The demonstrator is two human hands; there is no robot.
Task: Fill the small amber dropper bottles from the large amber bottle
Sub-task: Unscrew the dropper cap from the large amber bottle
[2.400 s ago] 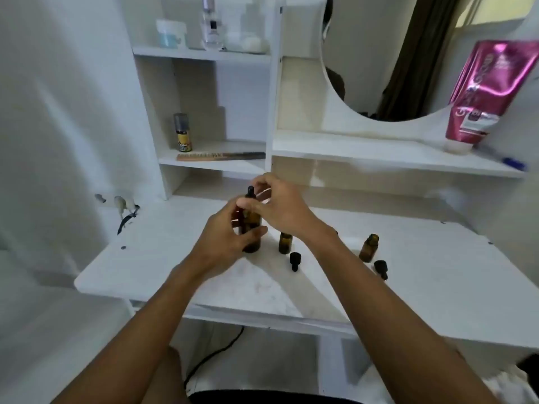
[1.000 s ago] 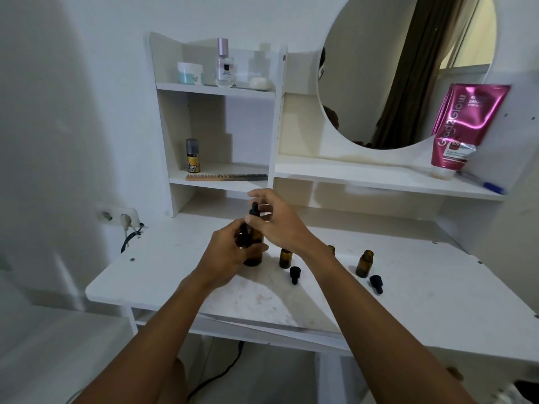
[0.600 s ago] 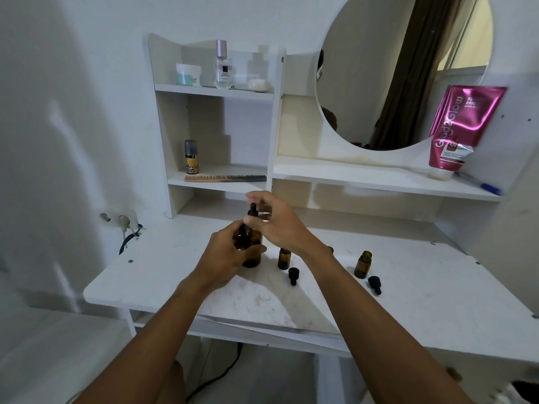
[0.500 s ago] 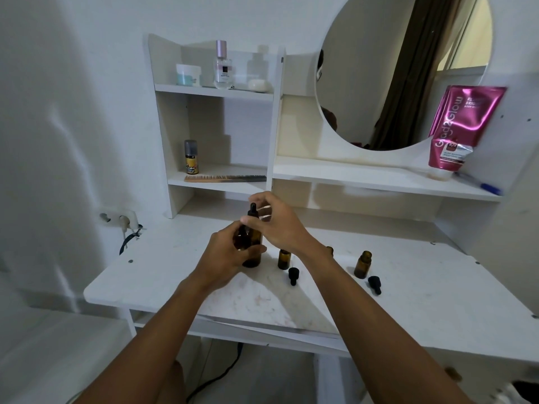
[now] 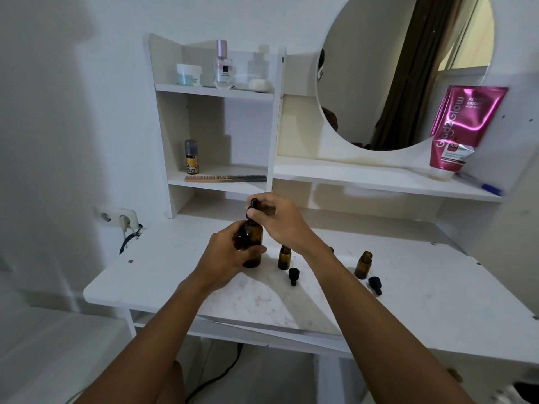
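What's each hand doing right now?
Left hand: closed around the large amber bottle, which stands on the desk.
Right hand: fingers pinched on the bottle's black dropper cap.

Both bare forearms reach forward, hands meeting.
Left hand (image 5: pixel 226 255) curled in a wraparound grip; right hand (image 5: pixel 278 221) above it, fingers (image 5: pixel 259 212) pinched.

A white dressing table (image 5: pixel 163 275) stands against a pale wall (image 5: pixel 73 112), with 2 open shelves (image 5: pixel 215 90) at left and a round mirror (image 5: pixel 405 71) reflecting a dark curtain and bright window. A wall socket (image 5: pixel 116 218) sits beside it.
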